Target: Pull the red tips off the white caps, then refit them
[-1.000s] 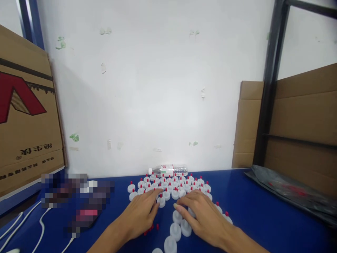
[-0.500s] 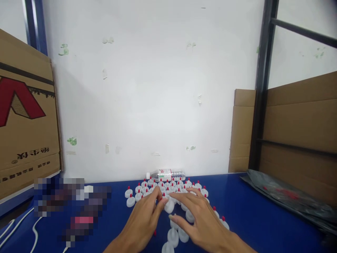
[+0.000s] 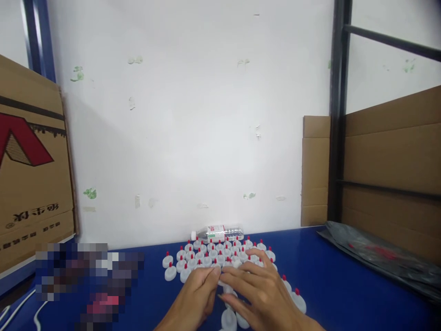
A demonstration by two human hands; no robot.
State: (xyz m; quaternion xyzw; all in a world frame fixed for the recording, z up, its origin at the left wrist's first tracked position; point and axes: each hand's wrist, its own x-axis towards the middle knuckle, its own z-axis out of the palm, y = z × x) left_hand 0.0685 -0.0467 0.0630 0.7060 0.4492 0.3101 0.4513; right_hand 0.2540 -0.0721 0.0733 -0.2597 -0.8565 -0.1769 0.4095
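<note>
My left hand [image 3: 197, 294] is closed, with thumb and index finger pinched together. What sits in that pinch is hidden. My right hand [image 3: 263, 289] meets it from the right, its fingers curled over a white nozzle cap [image 3: 223, 282] that shows only in part. The fingertips of both hands touch or nearly touch there. Below them lie several white caps without red tips, such as one white cap [image 3: 228, 319] near the bottom edge. Beyond the hands stand rows of white caps with red tips [image 3: 170, 272].
A clear plastic bottle [image 3: 217, 233] lies behind the caps, by the white wall [image 3: 193, 115]. Cardboard boxes [image 3: 34, 184] stand at left and cardboard panels [image 3: 389, 161] at right. A dark plastic bag [image 3: 375, 257] rests on the blue table [image 3: 337, 294]. Blurred items and white cables occupy the left.
My hands have come closer together, and my left hand has shifted right and slightly down. The white cap between them is now mostly covered by fingers. The view has tilted slightly.
</note>
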